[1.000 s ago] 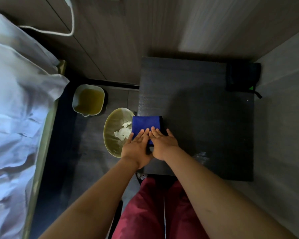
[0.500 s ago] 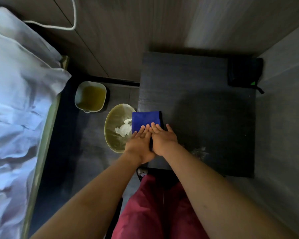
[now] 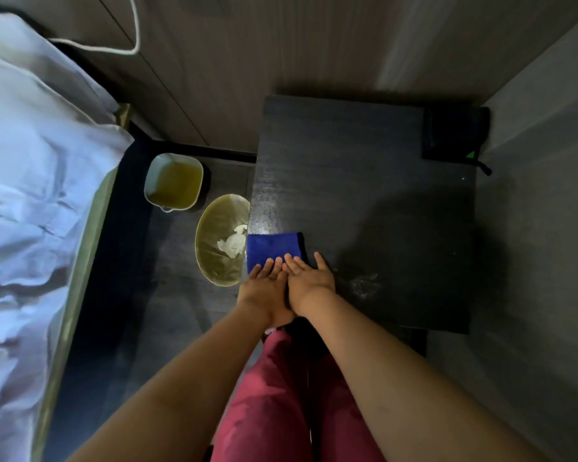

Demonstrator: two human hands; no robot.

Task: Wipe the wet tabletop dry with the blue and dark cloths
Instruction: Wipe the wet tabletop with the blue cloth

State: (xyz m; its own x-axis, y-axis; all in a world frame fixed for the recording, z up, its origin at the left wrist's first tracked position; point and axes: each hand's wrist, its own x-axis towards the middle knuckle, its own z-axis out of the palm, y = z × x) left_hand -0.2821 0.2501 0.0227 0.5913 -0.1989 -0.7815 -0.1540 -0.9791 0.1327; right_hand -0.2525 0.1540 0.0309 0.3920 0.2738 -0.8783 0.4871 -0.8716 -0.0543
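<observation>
Both hands lie flat, fingers spread: left hand (image 3: 266, 283) and right hand (image 3: 309, 278) press the blue cloth (image 3: 272, 248) at the table's (image 3: 364, 155) left edge. Droplets (image 3: 364, 285) remain beside them near the front edge; the dark cloth (image 3: 454, 131) lies untouched in the far right corner. Much remains, I'd judge. A bed (image 3: 30, 161) stands left.

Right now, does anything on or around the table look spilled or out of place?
Yes: a wet, speckled patch remains on the tabletop right of the right hand. The blue cloth slightly overhangs the table's left edge.
</observation>
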